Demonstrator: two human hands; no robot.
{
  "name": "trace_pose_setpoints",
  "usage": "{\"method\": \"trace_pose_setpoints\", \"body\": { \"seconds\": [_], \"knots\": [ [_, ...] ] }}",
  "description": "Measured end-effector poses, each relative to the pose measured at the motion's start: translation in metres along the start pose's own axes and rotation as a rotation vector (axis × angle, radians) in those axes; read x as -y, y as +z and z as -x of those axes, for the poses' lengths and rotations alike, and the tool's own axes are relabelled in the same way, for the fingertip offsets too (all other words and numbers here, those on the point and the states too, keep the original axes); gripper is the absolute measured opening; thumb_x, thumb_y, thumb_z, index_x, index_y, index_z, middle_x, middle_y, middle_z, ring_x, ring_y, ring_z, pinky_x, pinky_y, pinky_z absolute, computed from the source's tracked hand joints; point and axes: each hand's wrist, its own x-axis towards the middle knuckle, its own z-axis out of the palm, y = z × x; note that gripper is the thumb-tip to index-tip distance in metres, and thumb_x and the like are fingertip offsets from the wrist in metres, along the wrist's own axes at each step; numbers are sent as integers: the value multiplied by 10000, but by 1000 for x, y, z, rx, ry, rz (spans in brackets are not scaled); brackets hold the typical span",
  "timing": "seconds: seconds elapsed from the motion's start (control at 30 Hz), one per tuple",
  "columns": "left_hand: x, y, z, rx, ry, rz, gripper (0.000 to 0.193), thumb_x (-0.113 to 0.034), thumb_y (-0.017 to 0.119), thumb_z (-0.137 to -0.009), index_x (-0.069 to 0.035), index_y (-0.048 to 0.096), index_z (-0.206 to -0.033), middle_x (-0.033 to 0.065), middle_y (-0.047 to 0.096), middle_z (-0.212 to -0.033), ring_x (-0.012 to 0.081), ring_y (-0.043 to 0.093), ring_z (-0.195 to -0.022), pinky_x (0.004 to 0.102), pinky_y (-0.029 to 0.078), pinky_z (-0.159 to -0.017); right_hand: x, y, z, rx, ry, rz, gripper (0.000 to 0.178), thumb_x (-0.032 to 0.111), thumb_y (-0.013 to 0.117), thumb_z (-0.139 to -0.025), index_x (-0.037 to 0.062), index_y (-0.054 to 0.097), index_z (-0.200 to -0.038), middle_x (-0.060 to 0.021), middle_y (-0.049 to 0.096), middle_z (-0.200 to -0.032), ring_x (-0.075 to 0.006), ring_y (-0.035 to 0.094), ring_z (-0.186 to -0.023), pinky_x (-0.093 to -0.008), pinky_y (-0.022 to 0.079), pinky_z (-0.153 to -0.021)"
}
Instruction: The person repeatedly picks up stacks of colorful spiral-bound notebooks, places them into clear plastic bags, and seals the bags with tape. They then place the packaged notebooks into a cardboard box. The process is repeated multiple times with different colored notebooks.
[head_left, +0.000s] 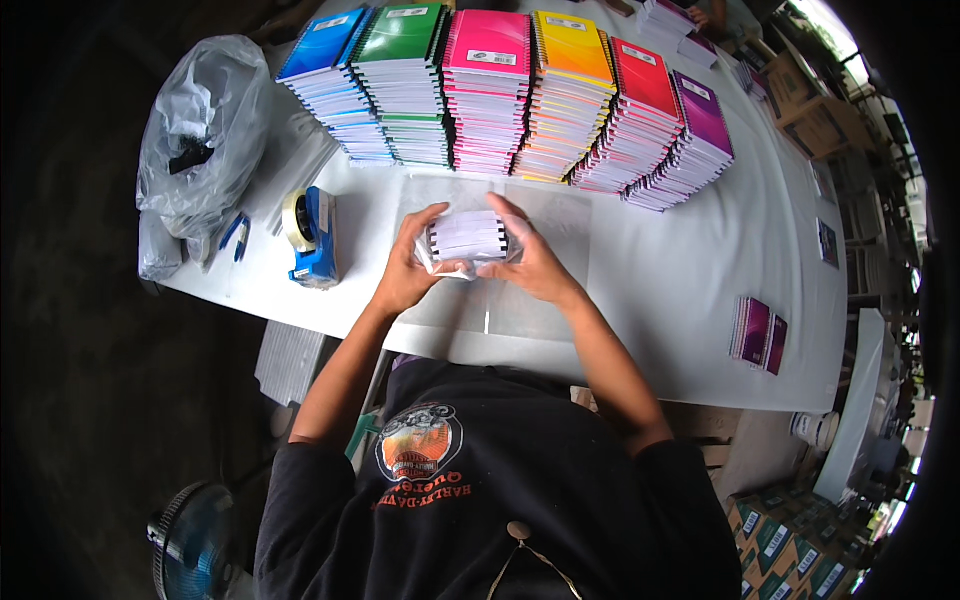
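Observation:
Between my hands, above the white table, is a small bundle of spiral notebooks, its white page edges and dark bindings turned up toward me. Clear plastic film wraps loosely around it and bunches at its near side. My left hand grips the bundle's left end, and my right hand closes on the right end. Just beyond stand tall stacks of spiral notebooks in blue, green, pink, yellow, red and purple. The covers of the held notebooks are hidden.
A blue tape dispenser stands left of my hands, with pens and a clear plastic bag farther left. Purple notebooks lie near the right edge. A fan and cardboard boxes stand below; another person's hand shows at the far right.

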Motion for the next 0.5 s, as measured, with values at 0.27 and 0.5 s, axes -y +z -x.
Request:
{"method": "trace_pose_setpoints", "body": {
  "seconds": [0.27,0.5],
  "knots": [
    [-48,-51,-21,-287,228,-374,383,-354,452,-945,-129,566,-1233,132,575,-1172,277,550,-1030,373,423,-858,43,-20,-15,-368,-98,-349,854,633,394,-858,76,133,-1451,-162,168,-1493,-243,114,-1390,-382,57,-1117],
    [-74,-57,-13,-328,-79,323,537,-159,521,-912,-38,299,-1386,70,590,-683,127,544,-533,250,454,-567,-25,3,30,-72,12,92,1280,657,738,-536,77,57,-1451,-201,172,-1478,-308,129,-1383,-433,140,-1108]
  ]
}}
